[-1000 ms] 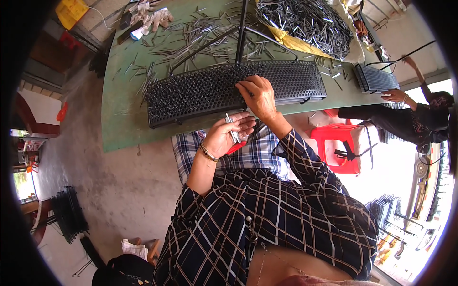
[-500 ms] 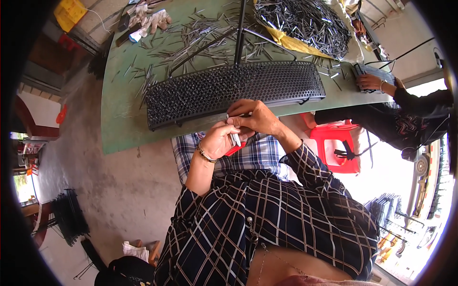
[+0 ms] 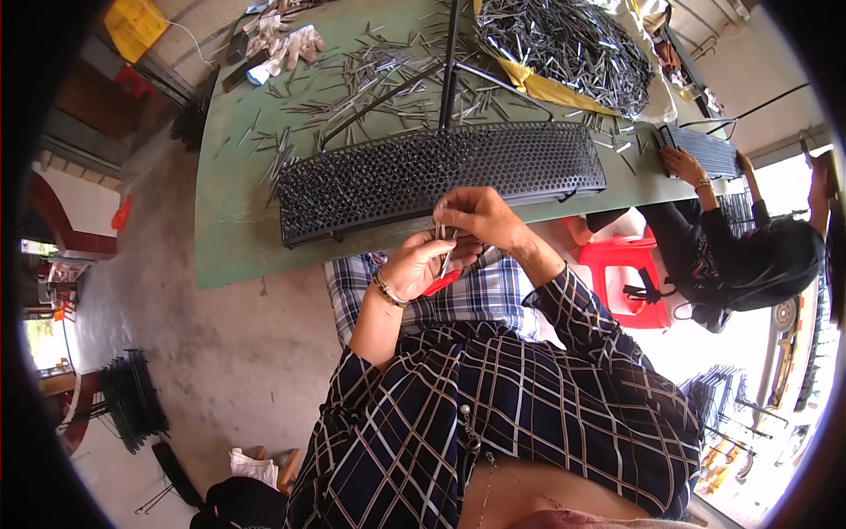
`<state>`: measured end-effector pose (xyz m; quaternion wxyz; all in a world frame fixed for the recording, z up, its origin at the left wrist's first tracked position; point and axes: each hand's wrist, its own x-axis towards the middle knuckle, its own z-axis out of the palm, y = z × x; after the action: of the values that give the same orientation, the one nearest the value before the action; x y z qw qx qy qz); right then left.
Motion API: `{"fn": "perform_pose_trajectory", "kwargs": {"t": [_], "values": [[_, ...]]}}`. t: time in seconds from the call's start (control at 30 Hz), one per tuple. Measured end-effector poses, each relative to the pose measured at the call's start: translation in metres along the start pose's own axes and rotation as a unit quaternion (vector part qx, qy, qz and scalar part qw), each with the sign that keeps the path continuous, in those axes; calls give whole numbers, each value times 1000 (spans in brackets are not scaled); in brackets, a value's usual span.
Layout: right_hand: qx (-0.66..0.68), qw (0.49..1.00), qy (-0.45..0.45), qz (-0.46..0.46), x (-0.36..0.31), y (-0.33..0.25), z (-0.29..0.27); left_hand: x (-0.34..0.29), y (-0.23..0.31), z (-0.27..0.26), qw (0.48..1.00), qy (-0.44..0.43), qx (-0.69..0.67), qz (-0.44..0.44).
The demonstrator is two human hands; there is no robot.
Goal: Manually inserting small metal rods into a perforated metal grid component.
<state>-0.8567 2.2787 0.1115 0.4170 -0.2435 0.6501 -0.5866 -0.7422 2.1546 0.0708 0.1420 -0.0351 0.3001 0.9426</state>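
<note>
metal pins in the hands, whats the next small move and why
Probably the right hand should carry one pin up to the perforated black tray and push it into a hole. Both hands meet just below the tray's near edge, the left hand holds a small bunch of metal pins, and the right pinches at them.

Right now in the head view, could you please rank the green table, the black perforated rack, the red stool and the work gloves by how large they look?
1. green table
2. black perforated rack
3. red stool
4. work gloves, though they lie farther away, so unsure

Small workshop: green worktable (image 3: 238, 238) is carrying perforated metal racks (image 3: 441, 176), loose metal pins (image 3: 573, 40), work gloves (image 3: 286, 44).
</note>
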Motion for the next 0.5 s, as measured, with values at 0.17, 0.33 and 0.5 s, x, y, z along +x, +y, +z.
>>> {"fn": "perform_pose_trajectory", "kwargs": {"t": [0.17, 0.33, 0.5], "values": [[13, 985, 122, -125, 22, -3, -4, -3, 3, -2, 999, 33, -22, 0], [-28, 963, 196, -182, 42, -6, 2, -7, 0, -11, 998, 55, -37, 12], [-202, 916, 236, -253, 52, -2, 13, -10, -4, -13, 996, 65, -54, 14]]}}
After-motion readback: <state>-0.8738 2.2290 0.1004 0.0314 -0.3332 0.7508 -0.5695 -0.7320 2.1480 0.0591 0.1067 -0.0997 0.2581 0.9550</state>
